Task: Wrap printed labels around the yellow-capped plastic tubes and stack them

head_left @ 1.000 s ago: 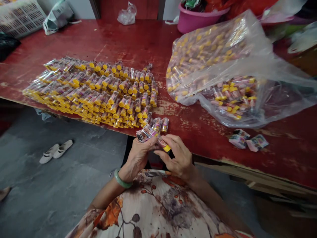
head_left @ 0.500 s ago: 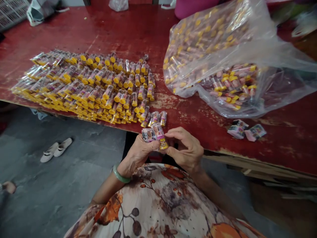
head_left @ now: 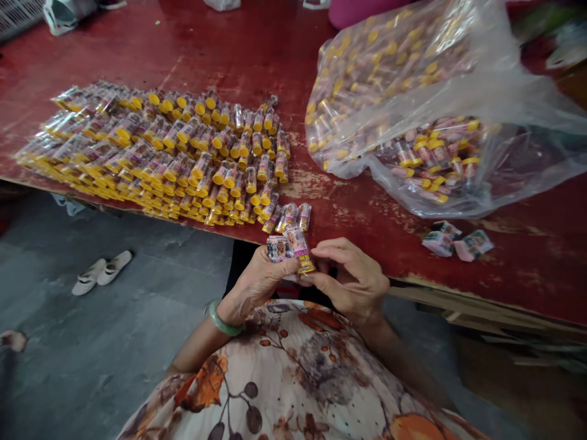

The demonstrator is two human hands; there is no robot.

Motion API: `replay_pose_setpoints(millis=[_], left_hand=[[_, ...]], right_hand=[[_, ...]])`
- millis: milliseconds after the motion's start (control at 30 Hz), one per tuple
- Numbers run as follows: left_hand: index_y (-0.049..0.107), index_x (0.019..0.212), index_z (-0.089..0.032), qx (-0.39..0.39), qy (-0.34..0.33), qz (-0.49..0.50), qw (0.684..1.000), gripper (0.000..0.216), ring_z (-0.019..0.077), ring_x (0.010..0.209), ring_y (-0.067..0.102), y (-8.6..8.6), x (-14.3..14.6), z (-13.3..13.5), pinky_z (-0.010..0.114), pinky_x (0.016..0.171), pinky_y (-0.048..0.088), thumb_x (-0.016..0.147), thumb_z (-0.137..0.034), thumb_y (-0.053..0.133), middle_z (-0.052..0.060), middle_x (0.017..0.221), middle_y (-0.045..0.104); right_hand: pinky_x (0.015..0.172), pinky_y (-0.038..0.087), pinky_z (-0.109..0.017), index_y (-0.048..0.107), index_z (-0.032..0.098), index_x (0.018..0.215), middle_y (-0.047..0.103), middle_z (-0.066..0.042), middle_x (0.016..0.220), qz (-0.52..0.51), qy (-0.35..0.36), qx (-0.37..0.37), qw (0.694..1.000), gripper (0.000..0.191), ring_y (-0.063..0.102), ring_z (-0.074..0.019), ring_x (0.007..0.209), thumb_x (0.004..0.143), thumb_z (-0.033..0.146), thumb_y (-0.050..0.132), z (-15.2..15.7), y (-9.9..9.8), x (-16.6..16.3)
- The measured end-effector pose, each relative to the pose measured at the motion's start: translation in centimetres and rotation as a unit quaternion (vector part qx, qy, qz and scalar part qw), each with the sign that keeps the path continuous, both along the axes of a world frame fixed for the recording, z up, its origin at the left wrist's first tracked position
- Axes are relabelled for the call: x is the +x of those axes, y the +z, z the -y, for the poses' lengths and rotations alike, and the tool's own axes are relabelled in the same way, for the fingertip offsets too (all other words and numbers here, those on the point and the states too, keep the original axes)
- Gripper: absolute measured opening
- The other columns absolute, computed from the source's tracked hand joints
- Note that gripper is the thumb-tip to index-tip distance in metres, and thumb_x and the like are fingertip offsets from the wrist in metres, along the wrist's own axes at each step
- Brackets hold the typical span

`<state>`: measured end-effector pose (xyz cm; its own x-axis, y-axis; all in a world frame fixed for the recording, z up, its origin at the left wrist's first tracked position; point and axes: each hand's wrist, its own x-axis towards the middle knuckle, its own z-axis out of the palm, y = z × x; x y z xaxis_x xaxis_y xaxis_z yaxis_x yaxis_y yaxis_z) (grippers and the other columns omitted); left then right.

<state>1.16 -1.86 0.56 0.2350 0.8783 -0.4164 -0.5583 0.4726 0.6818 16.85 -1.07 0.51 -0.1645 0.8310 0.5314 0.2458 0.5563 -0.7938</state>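
Note:
My left hand, a green bangle on its wrist, is closed around a small stack of printed cards. Its thumb presses a small clear-wrapped tube with a purple and yellow print against them. Curled in from the right, my right hand has its thumb at the tube's yellow lower end and its index finger by the side. Just beyond, a few wrapped tubes lie at the table edge, beside a large stacked pile of yellow-capped tubes.
A big clear plastic bag of yellow-capped tubes lies open on the red table. Two bundles of printed cards sit at right. A magenta container stands behind. White slippers and someone's foot show on the floor.
My right hand has shifted slightly right and down. The tube and cards stay in my left hand, with the tube tilted a little differently. The whole view has moved slightly.

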Motion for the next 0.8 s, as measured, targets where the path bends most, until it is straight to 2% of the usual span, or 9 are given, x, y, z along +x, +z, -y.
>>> replay_pose_setpoints(millis=[133,233,333,400,467,533,633,733,800], left_hand=[[0.071,0.069,-0.014,0.004,-0.018,-0.002,1.0,0.035,0.0132,0.053,0.06,-0.3,0.0,0.1,0.025,0.057,0.05,0.054,-0.042,0.086,0.003,0.062,0.066],[0.072,0.07,-0.015,0.013,-0.007,-0.004,1.0,0.032,0.0137,0.054,0.061,-0.5,0.1,0.1,0.026,0.058,0.052,0.056,-0.04,0.085,0.003,0.064,0.067],[0.072,0.068,-0.015,0.016,0.007,-0.007,1.0,0.03,0.0132,0.055,0.061,-0.8,0.3,0.2,0.025,0.058,0.052,0.057,-0.039,0.085,0.003,0.064,0.067],[0.072,0.069,-0.014,0.017,0.01,-0.007,1.0,0.029,0.0129,0.054,0.061,-0.9,0.3,0.2,0.025,0.057,0.052,0.058,-0.038,0.085,0.003,0.065,0.068],[0.073,0.07,-0.013,0.02,0.009,-0.013,1.0,0.03,0.013,0.053,0.061,-1.0,0.1,0.2,0.025,0.055,0.052,0.061,-0.04,0.083,0.004,0.064,0.068],[0.072,0.068,-0.013,0.031,0.008,-0.039,0.999,0.031,0.0134,0.052,0.061,-1.1,-0.1,0.1,0.025,0.055,0.051,0.064,-0.043,0.081,0.004,0.061,0.068],[0.071,0.064,-0.013,0.051,-0.004,-0.108,0.993,0.031,0.0135,0.049,0.059,-1.4,-0.5,-0.2,0.025,0.052,0.051,0.061,-0.043,0.082,0.004,0.056,0.066],[0.071,0.064,-0.014,0.065,-0.032,-0.147,0.986,0.032,0.0132,0.044,0.056,-1.8,-0.7,-0.6,0.024,0.046,0.049,0.059,-0.042,0.083,0.003,0.052,0.065],[0.071,0.066,-0.013,0.07,-0.031,-0.143,0.987,0.033,0.0131,0.043,0.057,-2.0,-0.7,-0.9,0.024,0.045,0.049,0.058,-0.043,0.083,0.003,0.053,0.065]], right_hand=[[0.061,0.054,-0.029,0.068,0.024,0.099,0.067,-0.004,0.089,0.017,-0.022,0.026,0.999,0.022,0.065,-0.0165,0.073,0.078,0.017,0.067,0.3,-0.1,0.1],[0.065,0.056,-0.029,0.066,0.026,0.105,0.069,-0.004,0.093,0.106,-0.069,0.111,0.986,0.028,0.067,-0.0173,0.079,0.08,0.013,0.063,0.7,-0.3,0.1],[0.069,0.056,-0.026,0.063,0.027,0.11,0.07,-0.003,0.094,0.199,-0.102,0.207,0.952,0.033,0.068,-0.0157,0.078,0.08,0.012,0.064,1.1,-0.7,0.2],[0.07,0.057,-0.025,0.062,0.025,0.112,0.07,-0.004,0.094,0.213,-0.095,0.233,0.944,0.036,0.068,-0.015,0.078,0.08,0.01,0.063,1.2,-1.0,0.3],[0.07,0.057,-0.026,0.062,0.024,0.113,0.07,-0.005,0.097,0.198,-0.073,0.228,0.951,0.037,0.068,-0.0155,0.082,0.081,0.006,0.059,1.3,-1.1,0.3],[0.069,0.056,-0.027,0.064,0.024,0.109,0.07,-0.006,0.098,0.158,-0.053,0.177,0.97,0.033,0.068,-0.0165,0.084,0.082,0.006,0.056,1.2,-1.0,0.3],[0.062,0.055,-0.027,0.064,0.021,0.104,0.07,-0.006,0.091,0.061,-0.041,-0.01,0.997,0.022,0.066,-0.0146,0.071,0.083,0.016,0.061,0.5,-0.7,0.0],[0.053,0.052,-0.025,0.063,0.017,0.103,0.069,-0.005,0.086,-0.037,-0.006,-0.21,0.977,0.031,0.061,-0.011,0.057,0.076,0.029,0.071,-0.8,-0.8,-0.6],[0.051,0.05,-0.023,0.063,0.015,0.097,0.069,-0.004,0.081,-0.096,0.009,-0.281,0.955,0.035,0.059,-0.0104,0.056,0.069,0.032,0.076,-1.9,-0.8,-1.1]])
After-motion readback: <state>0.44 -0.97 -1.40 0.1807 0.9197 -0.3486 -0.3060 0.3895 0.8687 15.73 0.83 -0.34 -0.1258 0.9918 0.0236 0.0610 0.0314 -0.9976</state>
